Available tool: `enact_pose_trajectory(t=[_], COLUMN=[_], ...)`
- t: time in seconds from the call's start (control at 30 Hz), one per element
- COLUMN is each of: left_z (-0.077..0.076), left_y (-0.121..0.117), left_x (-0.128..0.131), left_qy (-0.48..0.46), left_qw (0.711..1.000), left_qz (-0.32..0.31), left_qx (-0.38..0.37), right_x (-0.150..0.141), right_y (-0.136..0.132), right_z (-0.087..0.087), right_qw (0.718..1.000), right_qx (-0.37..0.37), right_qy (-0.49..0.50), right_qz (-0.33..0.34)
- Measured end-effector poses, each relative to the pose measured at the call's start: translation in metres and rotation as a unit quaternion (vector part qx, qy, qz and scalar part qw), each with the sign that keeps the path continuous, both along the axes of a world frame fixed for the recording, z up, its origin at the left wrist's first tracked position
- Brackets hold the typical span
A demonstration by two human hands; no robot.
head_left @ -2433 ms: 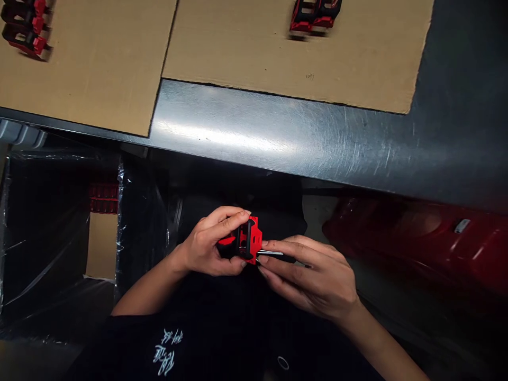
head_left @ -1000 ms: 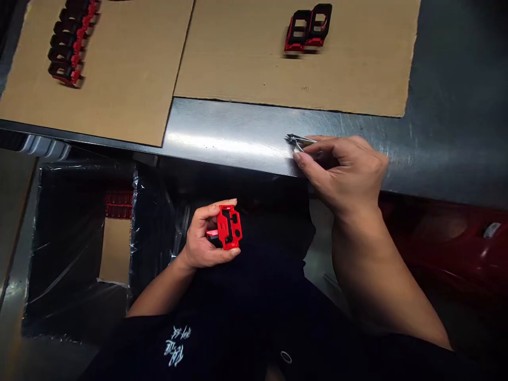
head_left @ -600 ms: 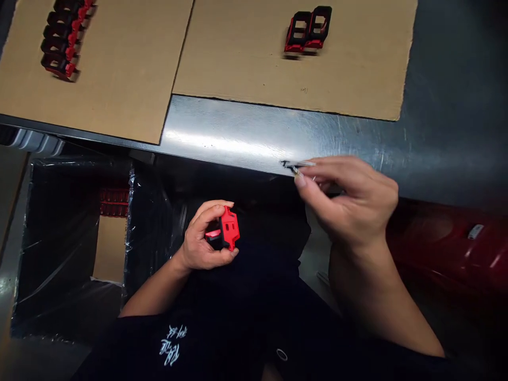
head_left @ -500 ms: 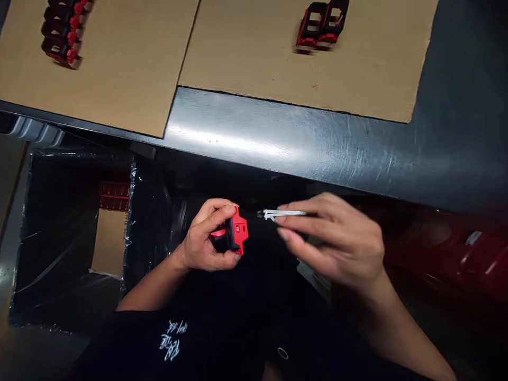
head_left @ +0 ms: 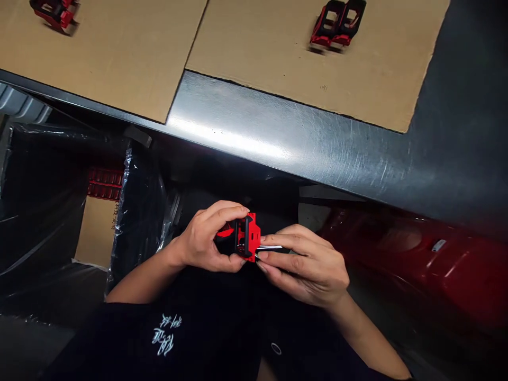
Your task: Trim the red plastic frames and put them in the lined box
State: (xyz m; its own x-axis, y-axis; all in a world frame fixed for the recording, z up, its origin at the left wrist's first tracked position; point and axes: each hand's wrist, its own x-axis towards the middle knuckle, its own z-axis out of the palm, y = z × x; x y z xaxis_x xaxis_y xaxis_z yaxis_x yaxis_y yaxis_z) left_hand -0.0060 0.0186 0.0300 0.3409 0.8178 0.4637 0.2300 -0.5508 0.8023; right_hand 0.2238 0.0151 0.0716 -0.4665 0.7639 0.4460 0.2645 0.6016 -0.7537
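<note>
In the head view, my left hand [head_left: 212, 238] grips a red and black plastic part [head_left: 252, 237] by its two ends, thumb and fingers around a frame-like body. Its flat red face, with small slots, points to the right. My right hand [head_left: 307, 264] pinches a slim white tool [head_left: 273, 247] between thumb and fingers. The tool's tip end is at the lower half of the red face; fingers hide whether it touches or enters a slot. Both hands are low in front of the dark shirt, below the table edge.
Similar red-black parts [head_left: 335, 24] stand on a cardboard sheet [head_left: 297, 69] on the metal table [head_left: 246, 127]. More parts [head_left: 57, 15] are on the left sheet. A box lined with dark plastic [head_left: 127, 211] stands at left; a shiny red object [head_left: 436, 254] is at right.
My right hand has moved left and down, bringing the white tool from a gap away up to the red face. My left hand still grips the part, now turned slightly. The view has shifted.
</note>
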Motion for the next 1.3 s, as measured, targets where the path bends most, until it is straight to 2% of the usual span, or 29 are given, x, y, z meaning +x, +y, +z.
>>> enact_pose_trajectory(t=[0.5, 1.0, 1.3], left_z=[-0.001, 0.003, 0.007], left_y=[0.0, 0.005, 0.005], left_x=[-0.001, -0.01, -0.012], left_qy=[0.015, 0.082, 0.095], left_qw=[1.0, 0.997, 0.995], left_qz=[-0.005, 0.0, 0.008], left_qx=[-0.012, 0.017, 0.007], right_x=[0.002, 0.001, 0.001], right_y=[0.0, 0.006, 0.003], right_z=[0.004, 0.02, 0.021], right_qw=[0.999, 0.994, 0.988], right_qx=[0.009, -0.009, 0.032], right_qy=[-0.035, -0.098, -0.14], right_qz=[0.007, 0.054, 0.065])
